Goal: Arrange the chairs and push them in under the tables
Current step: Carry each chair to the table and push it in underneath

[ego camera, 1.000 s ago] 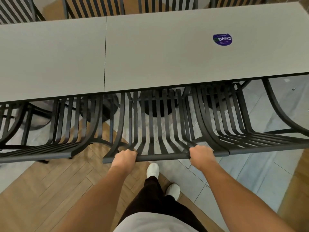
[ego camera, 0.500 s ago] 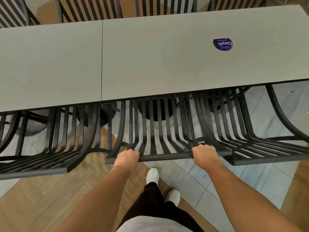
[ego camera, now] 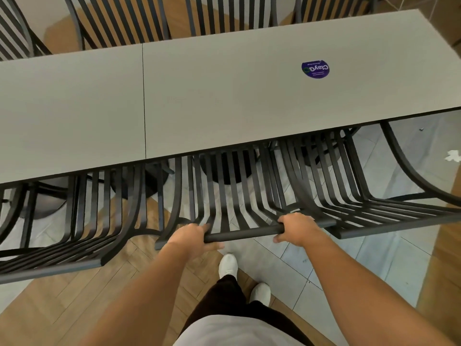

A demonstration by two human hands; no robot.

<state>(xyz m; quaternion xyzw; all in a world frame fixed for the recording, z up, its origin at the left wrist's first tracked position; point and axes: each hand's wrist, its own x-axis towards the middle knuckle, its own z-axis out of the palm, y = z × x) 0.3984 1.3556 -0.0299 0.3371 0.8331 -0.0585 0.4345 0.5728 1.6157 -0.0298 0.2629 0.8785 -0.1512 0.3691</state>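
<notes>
A black slatted metal chair (ego camera: 244,233) stands in front of me, its seat tucked under the near edge of the right grey table (ego camera: 249,101). My left hand (ego camera: 192,237) grips the left part of its top rail, with the thumb under the bar. On the right part of the same rail, my right hand (ego camera: 296,228) holds on with fingers curled over it. The left grey table (ego camera: 64,108) joins the right one at a thin seam.
Matching black chairs stand tucked in on the left (ego camera: 62,248) and on the right (ego camera: 379,216). More slatted chairs (ego camera: 119,23) line the far side. A purple sticker (ego camera: 315,68) lies on the right table. My white shoes (ego camera: 228,265) are behind the chair.
The middle chair has slid a little further under the table, with both hands staying on its top rail. My thumbs now show below the bar.
</notes>
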